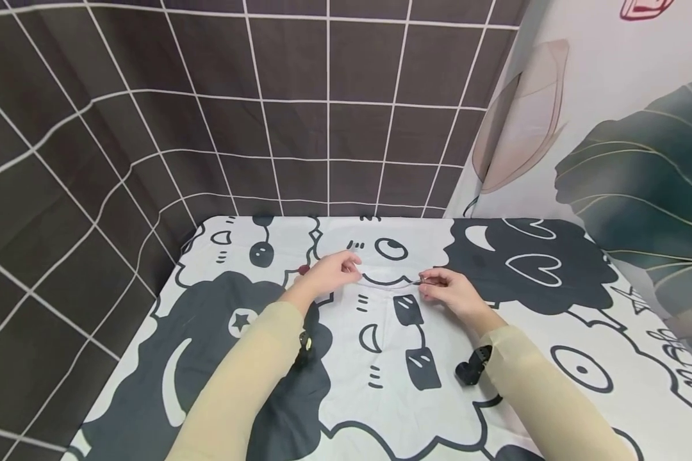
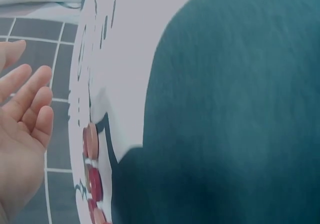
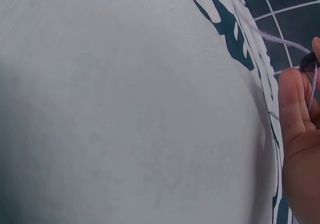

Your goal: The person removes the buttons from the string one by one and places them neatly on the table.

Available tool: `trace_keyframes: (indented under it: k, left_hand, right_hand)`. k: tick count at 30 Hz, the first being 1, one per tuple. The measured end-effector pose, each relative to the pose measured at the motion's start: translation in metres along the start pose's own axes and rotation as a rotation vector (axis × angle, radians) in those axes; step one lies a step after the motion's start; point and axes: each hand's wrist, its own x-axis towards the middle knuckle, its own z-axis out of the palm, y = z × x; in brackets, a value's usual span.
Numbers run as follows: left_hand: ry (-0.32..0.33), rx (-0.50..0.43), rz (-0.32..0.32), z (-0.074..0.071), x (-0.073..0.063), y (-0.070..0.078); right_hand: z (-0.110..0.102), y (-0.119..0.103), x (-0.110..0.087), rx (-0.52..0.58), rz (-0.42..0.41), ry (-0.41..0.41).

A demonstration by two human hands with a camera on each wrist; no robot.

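My right hand (image 1: 444, 288) pinches a small dark piece (image 3: 309, 62), perhaps a bead, between thumb and fingertips. A thin pale lavender cord (image 3: 285, 41) runs to this piece, and another strand hangs against the fingers. In the head view the cord sags leftward over the cloth toward my left hand (image 1: 331, 272), its far end hard to make out. Thumb and fingers of the left hand look relaxed and apart in the left wrist view, with nothing visible between them. Beside that hand lie several flat round red and pink pieces (image 2: 94, 184), mostly hidden behind the wrist in the head view.
A white cloth with dark cartoon faces (image 1: 380, 410) covers the table. Dark grid-patterned fabric (image 1: 288, 128) hangs behind and at the left. At the right hangs a pale curtain with leaf prints (image 1: 640, 186). Small black devices (image 1: 474, 366) are strapped at the wrists.
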Motion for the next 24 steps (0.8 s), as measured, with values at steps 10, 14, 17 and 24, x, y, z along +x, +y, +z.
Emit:
trace_keyframes:
  k: [10,14,17,24]
  left_hand:
    - [-0.028,-0.038,0.050,0.013,0.009,0.011]
    - [-0.038,-0.014,0.073,0.019,0.013,0.014]
    - [-0.042,-0.002,0.096,0.021,0.015,0.018]
    - [-0.062,-0.019,0.130,0.027,0.018,0.025]
  right_hand:
    - [0.001,-0.002,-0.002,-0.021,-0.014,-0.017]
    - [0.001,0.002,-0.001,-0.004,-0.012,-0.022]
    - [0.001,0.001,-0.001,0.020,-0.011,-0.021]
    - [0.001,-0.001,-0.003,0.013,-0.002,-0.010]
